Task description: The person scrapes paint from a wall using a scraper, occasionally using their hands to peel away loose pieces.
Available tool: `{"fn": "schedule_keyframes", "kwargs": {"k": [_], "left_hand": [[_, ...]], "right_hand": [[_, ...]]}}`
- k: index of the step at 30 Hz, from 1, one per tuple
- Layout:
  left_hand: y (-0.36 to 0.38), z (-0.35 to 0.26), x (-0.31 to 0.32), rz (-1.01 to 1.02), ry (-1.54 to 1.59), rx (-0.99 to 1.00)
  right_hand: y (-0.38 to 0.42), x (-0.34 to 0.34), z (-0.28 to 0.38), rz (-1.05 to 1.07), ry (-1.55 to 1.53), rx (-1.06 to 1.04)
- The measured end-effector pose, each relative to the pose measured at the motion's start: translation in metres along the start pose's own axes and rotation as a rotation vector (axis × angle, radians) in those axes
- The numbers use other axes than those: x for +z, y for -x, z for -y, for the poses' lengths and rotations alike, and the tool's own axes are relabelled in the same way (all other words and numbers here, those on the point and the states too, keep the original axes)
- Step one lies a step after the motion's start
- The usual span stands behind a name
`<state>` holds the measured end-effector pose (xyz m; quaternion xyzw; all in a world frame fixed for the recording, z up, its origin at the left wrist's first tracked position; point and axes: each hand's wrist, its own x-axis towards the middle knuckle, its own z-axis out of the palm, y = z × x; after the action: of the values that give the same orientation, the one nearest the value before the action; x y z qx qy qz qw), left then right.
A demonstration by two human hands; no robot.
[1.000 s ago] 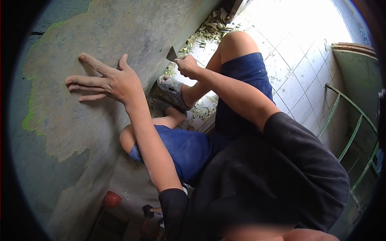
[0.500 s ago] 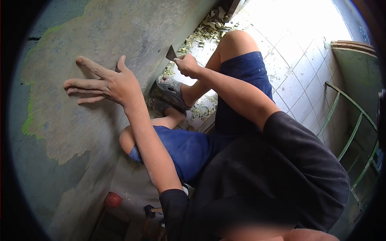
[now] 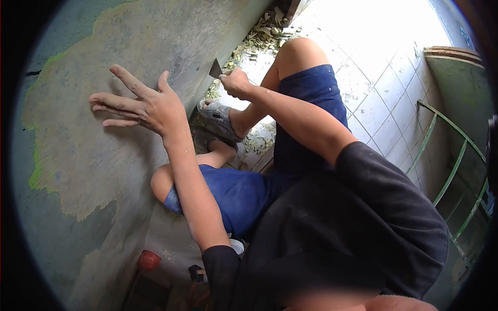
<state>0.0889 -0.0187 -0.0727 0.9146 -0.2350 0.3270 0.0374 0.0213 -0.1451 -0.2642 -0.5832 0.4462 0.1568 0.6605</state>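
Observation:
My left hand (image 3: 150, 106) is open, its fingers spread against or just off the wall (image 3: 78, 155), where a large patch shows bare plaster with a bright green edge of old paint. My right hand (image 3: 237, 84) is closed round the handle of a scraper (image 3: 215, 69). The scraper's dark, flat blade points at the lower part of the wall, close to the foot of it; the handle is mostly hidden in my fist. Just below the blade is my sandalled foot (image 3: 220, 116).
Paint flakes (image 3: 259, 39) lie heaped along the wall's foot on a white tiled floor (image 3: 381, 98). A green metal frame (image 3: 448, 181) stands at the right. A red round object (image 3: 149, 260), a hammer (image 3: 196, 273) and a white lid (image 3: 237, 246) are behind my left arm.
My left hand has shifted slightly right in the view, its fingers still spread. My right hand and the scraper have moved a little toward the wall.

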Motion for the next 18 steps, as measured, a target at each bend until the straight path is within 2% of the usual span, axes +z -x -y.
{"fn": "schedule_keyframes", "kwargs": {"k": [4, 7, 8, 9, 12, 13, 16, 17, 18], "left_hand": [[-0.008, -0.001, 0.007, -0.001, 0.015, 0.001], [-0.007, 0.002, 0.009, 0.016, -0.021, -0.013], [-0.008, 0.001, 0.009, 0.013, -0.021, -0.018], [-0.009, -0.001, 0.010, 0.007, -0.020, -0.025], [-0.010, -0.003, 0.011, -0.001, -0.015, -0.024], [-0.011, -0.003, 0.011, 0.001, -0.016, -0.024], [-0.009, -0.008, 0.009, 0.018, -0.029, -0.036], [-0.009, -0.006, 0.010, 0.023, -0.048, -0.041], [-0.010, -0.005, 0.010, 0.029, -0.071, -0.047]], "right_hand": [[0.002, 0.006, -0.002, -0.024, -0.048, -0.092], [-0.001, -0.001, -0.002, 0.029, -0.031, -0.076], [-0.003, -0.004, 0.004, -0.013, 0.006, 0.023], [0.002, -0.006, 0.005, -0.018, 0.003, 0.022], [0.008, 0.002, -0.004, -0.028, 0.006, -0.207], [0.005, 0.001, -0.002, -0.027, 0.006, -0.206], [-0.005, -0.008, 0.000, -0.034, 0.026, -0.023], [-0.004, -0.007, -0.001, -0.037, 0.023, -0.024], [-0.001, -0.003, -0.003, -0.057, 0.034, -0.131]]}}
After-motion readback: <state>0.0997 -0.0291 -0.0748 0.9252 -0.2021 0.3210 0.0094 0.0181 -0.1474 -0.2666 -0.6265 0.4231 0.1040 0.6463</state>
